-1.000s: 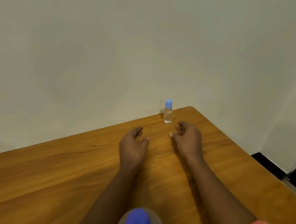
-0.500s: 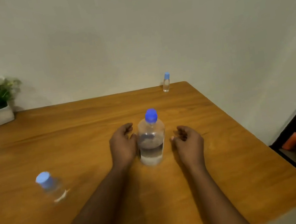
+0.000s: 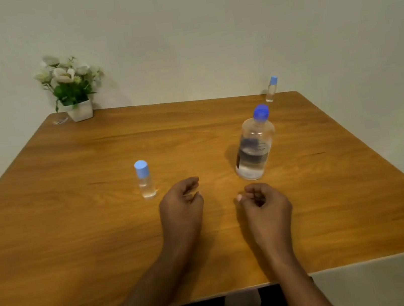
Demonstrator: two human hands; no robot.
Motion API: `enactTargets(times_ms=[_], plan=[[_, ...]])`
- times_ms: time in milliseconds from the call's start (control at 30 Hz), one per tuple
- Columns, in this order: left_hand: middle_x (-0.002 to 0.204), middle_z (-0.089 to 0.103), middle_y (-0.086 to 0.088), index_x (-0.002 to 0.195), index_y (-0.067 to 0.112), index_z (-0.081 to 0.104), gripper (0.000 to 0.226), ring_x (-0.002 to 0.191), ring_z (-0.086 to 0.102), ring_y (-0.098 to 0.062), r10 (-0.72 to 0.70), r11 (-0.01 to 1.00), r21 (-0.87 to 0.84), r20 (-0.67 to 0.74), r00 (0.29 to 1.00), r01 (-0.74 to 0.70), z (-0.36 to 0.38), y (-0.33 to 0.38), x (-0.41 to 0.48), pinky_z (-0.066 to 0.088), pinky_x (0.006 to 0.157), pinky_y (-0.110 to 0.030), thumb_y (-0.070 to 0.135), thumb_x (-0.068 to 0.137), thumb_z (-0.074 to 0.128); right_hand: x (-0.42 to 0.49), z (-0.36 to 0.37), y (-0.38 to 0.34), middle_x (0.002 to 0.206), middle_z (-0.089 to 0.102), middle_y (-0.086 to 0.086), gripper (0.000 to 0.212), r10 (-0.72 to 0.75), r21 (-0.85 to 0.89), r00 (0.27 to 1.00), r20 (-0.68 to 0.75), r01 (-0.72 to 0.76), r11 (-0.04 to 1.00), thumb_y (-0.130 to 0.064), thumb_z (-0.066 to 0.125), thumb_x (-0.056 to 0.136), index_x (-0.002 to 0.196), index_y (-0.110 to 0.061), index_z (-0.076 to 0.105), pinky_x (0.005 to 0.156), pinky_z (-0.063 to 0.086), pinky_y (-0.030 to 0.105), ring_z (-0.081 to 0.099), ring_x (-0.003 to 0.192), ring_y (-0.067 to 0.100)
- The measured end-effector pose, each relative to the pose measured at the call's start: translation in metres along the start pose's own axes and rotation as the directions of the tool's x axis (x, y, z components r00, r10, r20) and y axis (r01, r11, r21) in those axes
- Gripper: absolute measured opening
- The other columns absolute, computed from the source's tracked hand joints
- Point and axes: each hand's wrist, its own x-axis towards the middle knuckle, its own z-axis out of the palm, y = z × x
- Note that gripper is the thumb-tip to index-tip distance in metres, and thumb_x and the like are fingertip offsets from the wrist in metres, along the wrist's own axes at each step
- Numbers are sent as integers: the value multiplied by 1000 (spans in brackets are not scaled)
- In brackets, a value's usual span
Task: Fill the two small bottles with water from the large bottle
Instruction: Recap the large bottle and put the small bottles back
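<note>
- At the far left corner of the brown wooden table point(image 3: 51, 243), a small white pot of white flowers and green leaves point(image 3: 72, 94) stood against the wall. It was no part of your job.
- The small clear bottle with a pale blue cap point(image 3: 144, 180) stood upright and capped, just left of your left hand and not touching it.
- Your left hand point(image 3: 182, 209) lay on the table with its fingers loosely curled, holding nothing.
- Your right hand point(image 3: 266, 205) lay a little apart from it, fingers tucked in loosely, likewise empty.
- The large clear plastic bottle with a dark blue cap point(image 3: 254, 149) stood upright just beyond your right hand, partly full of water, cap on.
- The second small clear bottle point(image 3: 271, 89), also blue-capped, stood well apart at the far right corner.
- As I judged it, you had not begun pouring, since every cap was on. Your next move called for unscrewing the near small bottle and the large one. You would then need to steady the small bottle, whose narrow mouth would likely spill easily.
</note>
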Motion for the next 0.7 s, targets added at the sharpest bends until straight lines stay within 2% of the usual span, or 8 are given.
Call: enactTargets(times_ms=[100, 167, 333, 400, 467, 600, 700], plan=[[105, 69, 1, 112, 12, 67, 33, 94, 64, -5, -16, 1000, 10, -88, 996, 17, -22, -6, -9, 45, 79, -7, -1, 82, 63, -13, 31, -15, 93, 69, -10, 26, -34, -14, 979, 199, 37, 999, -18, 74, 83, 108, -19, 70, 74, 50, 12, 63, 84, -2], [103, 69, 3, 111, 13, 68, 33, 93, 63, -5, -34, 999, 35, -147, 989, 39, -39, -10, -11, 41, 75, -1, -1, 81, 63, -18, 58, -24, 105, 70, -4, 36, -74, -34, 955, 289, 88, 996, -18, 74, 82, 118, -17, 67, 85, 54, 26, 64, 93, 5], [105, 69, 4, 111, 13, 68, 31, 92, 61, -3, -64, 996, 48, -243, 968, 78, -66, -16, -9, 39, 73, 0, 4, 82, 63, -19, 109, -46, 119, 67, 1, 50, -164, -45, 913, 373, 194, 980, -22, 74, 80, 128, -14, 61, 95, 50, 33, 61, 109, 12], [105, 69, 3, 112, 13, 68, 30, 91, 61, -3, -68, 996, 39, -258, 964, 81, -69, -17, -7, 40, 74, -3, 5, 83, 64, -18, 118, -51, 121, 66, 1, 52, -171, -54, 907, 385, 208, 977, -23, 74, 81, 130, -14, 59, 96, 49, 34, 59, 112, 14], [106, 69, 2, 112, 13, 68, 30, 93, 61, -4, -72, 996, 33, -265, 962, 84, -69, -18, -6, 43, 79, -12, 6, 83, 64, -17, 123, -53, 120, 67, 1, 50, -182, -69, 906, 383, 225, 972, -23, 72, 81, 129, -14, 60, 93, 50, 34, 60, 111, 15], [107, 70, 0, 113, 12, 67, 30, 94, 63, -7, -65, 997, 26, -278, 958, 75, -69, -19, -5, 47, 85, -21, 4, 84, 64, -17, 127, -56, 103, 71, -2, 34, -221, -107, 905, 363, 276, 955, -23, 69, 82, 115, -18, 66, 81, 53, 38, 63, 95, 15], [107, 70, 0, 112, 12, 68, 30, 92, 63, -3, -56, 997, 27, -261, 964, 65, -68, -18, -6, 48, 82, -13, 3, 84, 63, -17, 130, -54, 91, 71, -7, 23, -221, -132, 910, 350, 282, 950, -23, 66, 81, 105, -21, 69, 75, 54, 38, 64, 83, 13]])
